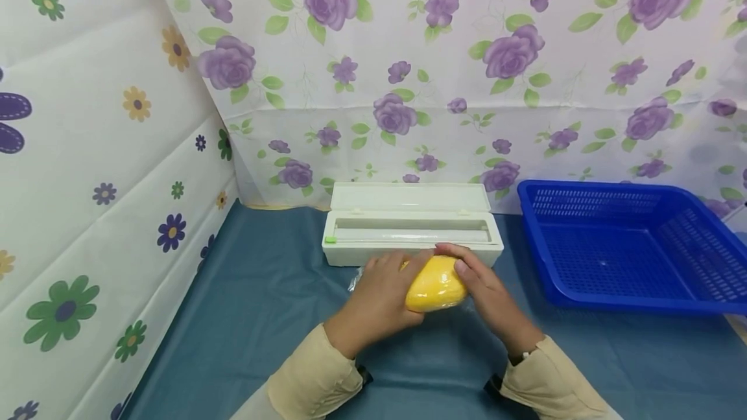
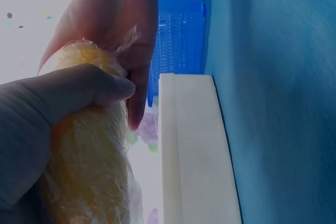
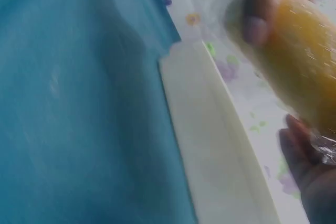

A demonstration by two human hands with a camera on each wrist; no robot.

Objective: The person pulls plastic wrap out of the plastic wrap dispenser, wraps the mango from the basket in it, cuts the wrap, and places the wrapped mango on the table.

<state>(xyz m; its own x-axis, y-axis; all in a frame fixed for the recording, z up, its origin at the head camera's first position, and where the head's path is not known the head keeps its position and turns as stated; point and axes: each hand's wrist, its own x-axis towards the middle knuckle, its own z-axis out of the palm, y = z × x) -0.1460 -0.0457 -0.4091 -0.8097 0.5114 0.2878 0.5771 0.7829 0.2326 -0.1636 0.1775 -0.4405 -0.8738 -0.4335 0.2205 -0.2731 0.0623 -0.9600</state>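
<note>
A plump, oblong yellow thing, wrapped in clear, shiny plastic film, is held above the table; its kind cannot be told through the wrap. My left hand grips it from the left, with the thumb bent across it in the left wrist view. At its right end is my right hand, palm turned toward it and fingers mostly straight in the left wrist view. Loose film sticks out at that end. Just behind both hands stands a white cling film dispenser, lid raised, with a film roll inside.
A blue plastic basket stands to the right of the dispenser. The dispenser has a green slider at its left end. A blue-green cloth covers the table. Flowered sheets rise behind and on the left.
</note>
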